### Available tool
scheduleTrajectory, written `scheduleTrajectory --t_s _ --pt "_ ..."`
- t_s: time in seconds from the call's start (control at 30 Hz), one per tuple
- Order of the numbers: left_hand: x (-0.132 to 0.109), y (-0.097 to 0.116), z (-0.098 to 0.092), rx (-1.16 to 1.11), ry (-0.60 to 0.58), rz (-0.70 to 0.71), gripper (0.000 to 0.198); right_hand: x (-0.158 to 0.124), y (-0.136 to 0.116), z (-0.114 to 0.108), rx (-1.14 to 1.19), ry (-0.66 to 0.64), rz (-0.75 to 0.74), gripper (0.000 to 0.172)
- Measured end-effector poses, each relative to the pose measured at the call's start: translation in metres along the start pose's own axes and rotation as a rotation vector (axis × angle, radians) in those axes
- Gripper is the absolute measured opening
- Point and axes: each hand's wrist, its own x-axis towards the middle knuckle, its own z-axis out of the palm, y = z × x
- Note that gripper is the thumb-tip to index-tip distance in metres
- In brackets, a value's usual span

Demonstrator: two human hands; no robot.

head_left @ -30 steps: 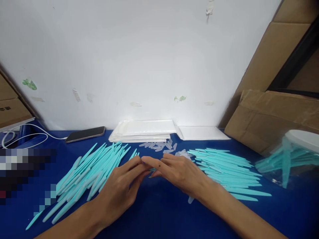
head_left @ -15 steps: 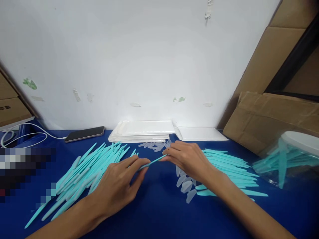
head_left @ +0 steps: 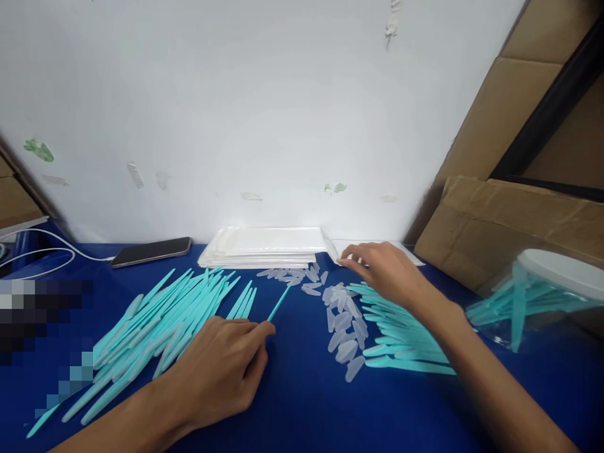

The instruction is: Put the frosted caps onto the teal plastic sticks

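My left hand (head_left: 226, 358) pinches one teal eyebrow razor (head_left: 279, 302), whose slim end points up and away from me. Left of that hand lies a heap of teal razors (head_left: 174, 308), many with a translucent cap on. A few more razors (head_left: 243, 302) lie apart just behind the hand. My right hand (head_left: 382, 267), fingers loosely bent and apart, hovers over the far end of the right-hand row of teal razors (head_left: 406, 352); nothing shows in it. Loose translucent caps (head_left: 346, 349) lie beside that row, and more caps (head_left: 287, 275) are scattered farther back.
White flat packets (head_left: 264, 242) are stacked against the wall, with another white packet (head_left: 340, 246) beside them. A phone (head_left: 151, 251) on a white cable lies back left. At right stand a clear tub of razors (head_left: 519, 308) with a white lid and cardboard boxes (head_left: 495, 233).
My right hand has let go of the razor's tip and moved right and back, over the right-hand row. The razor in my left hand has swung to point more upward.
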Motion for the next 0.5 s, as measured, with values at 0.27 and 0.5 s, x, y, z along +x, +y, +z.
scheduleTrajectory --t_s 0.27,0.5 --pt "0.004 0.006 -0.007 0.053 -0.075 -0.11 0.027 -0.02 0.086 -0.004 0.376 -0.41 0.317 0.052" --pt "0.006 0.008 -0.011 0.072 -0.151 -0.199 0.043 -0.033 0.117 -0.003 0.478 -0.558 0.386 0.059"
